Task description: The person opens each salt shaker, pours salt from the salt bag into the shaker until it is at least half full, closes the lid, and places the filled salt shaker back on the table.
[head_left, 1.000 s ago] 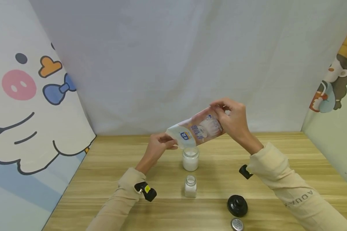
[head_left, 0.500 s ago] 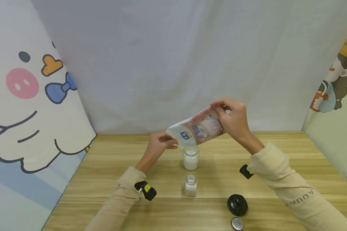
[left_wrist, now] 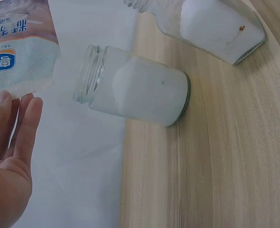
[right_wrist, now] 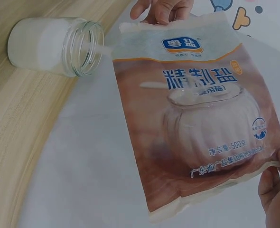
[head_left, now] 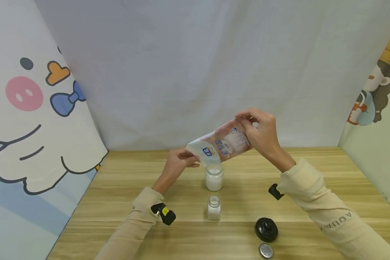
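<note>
A salt bag (head_left: 221,144), brown and pale blue with Chinese print, is held tilted in the air by both hands. My left hand (head_left: 177,166) pinches its lower, pale end between thumb and fingers. At the raised end, my right hand (head_left: 261,131) grips the bag's edge. The bag's low corner hangs right over the mouth of a wide glass jar (head_left: 214,179) holding white salt. In the right wrist view, a white stream of salt (right_wrist: 102,49) runs from that corner into the jar (right_wrist: 45,45). The left wrist view shows salt heaped in a slope inside the jar (left_wrist: 135,85).
A smaller square glass jar (head_left: 214,209) with white contents stands uncapped in front of the wide jar. To the right lie a black lid (head_left: 266,230) and a silver perforated shaker cap (head_left: 266,250). The wooden table (head_left: 117,216) ends at a pale cloth backdrop (head_left: 169,90).
Both hands and the bag keep nearly the same place and tilt. The jars and lids stay put; only a slight shift of the head view shows.
</note>
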The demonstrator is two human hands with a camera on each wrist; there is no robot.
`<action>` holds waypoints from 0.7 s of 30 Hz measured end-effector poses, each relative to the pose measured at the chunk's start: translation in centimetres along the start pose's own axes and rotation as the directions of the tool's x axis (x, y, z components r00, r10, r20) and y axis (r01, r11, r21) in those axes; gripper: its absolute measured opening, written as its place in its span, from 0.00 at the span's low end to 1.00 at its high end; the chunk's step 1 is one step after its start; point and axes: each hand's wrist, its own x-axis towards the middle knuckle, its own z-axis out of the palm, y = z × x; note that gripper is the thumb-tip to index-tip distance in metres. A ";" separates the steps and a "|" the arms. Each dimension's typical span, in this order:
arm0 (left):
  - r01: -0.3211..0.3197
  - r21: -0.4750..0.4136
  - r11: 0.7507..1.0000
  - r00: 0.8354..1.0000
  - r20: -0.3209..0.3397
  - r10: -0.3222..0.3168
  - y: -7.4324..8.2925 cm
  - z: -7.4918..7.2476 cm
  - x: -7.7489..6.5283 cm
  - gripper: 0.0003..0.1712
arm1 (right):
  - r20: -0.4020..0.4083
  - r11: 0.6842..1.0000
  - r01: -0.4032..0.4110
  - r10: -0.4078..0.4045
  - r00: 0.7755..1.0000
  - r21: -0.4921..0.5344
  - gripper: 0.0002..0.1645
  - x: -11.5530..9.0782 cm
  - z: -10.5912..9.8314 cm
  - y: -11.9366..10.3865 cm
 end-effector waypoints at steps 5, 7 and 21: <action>0.012 0.005 1.000 1.000 0.007 -0.012 0.0 0.0 0.0 0.13 | -0.002 1.000 -0.001 0.001 1.000 -0.002 0.06 0.0 0.0 0.2; 0.012 0.004 1.000 1.000 0.009 -0.012 0.0 0.0 0.0 0.13 | -0.003 1.000 0.003 -0.003 1.000 -0.003 0.06 0.0 0.0 0.2; 0.013 0.012 1.000 1.000 0.003 -0.013 0.1 0.0 -0.1 0.14 | -0.009 1.000 0.007 -0.007 1.000 0.005 0.06 0.1 0.0 -0.1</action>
